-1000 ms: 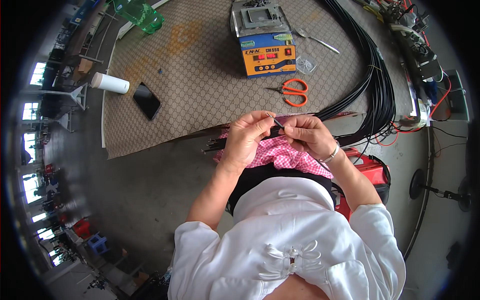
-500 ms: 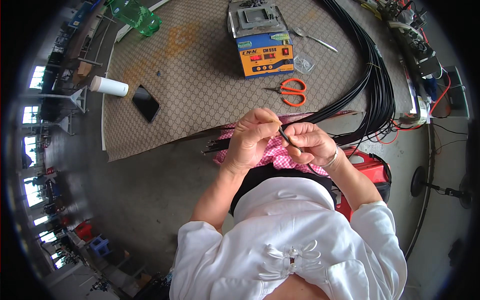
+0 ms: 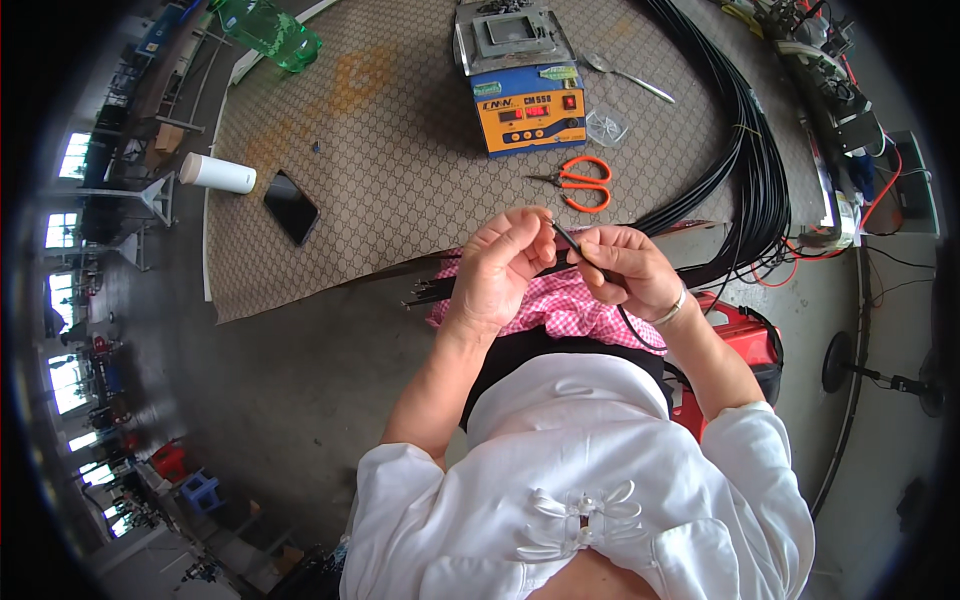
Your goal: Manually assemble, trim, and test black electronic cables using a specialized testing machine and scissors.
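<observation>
A short stretch of black cable (image 3: 566, 240) slants up between my two hands above the table's near edge. My right hand (image 3: 632, 268) is closed round it, thumb against forefinger, and the rest of the cable loops down below that hand. At the cable's upper end my left hand (image 3: 500, 268) pinches the tip between thumb and forefinger; the fine wires there are too small to make out clearly. Under my hands a pink checked cloth (image 3: 560, 305) covers my lap. More black cable ends (image 3: 432, 291) stick out to the left beside the cloth.
Beyond my hands, orange-handled scissors (image 3: 585, 184) lie before a blue and orange solder pot (image 3: 532, 120). A thick bundle of black cables (image 3: 752, 170) curves along the right. A spoon (image 3: 630, 77), phone (image 3: 291, 208), white bottle (image 3: 218, 173) and green bottle (image 3: 268, 35) are on the patterned table.
My right hand has shifted slightly right and its fingers have slid down the cable, baring more of its upper end. My left fingertips have moved up to the tip.
</observation>
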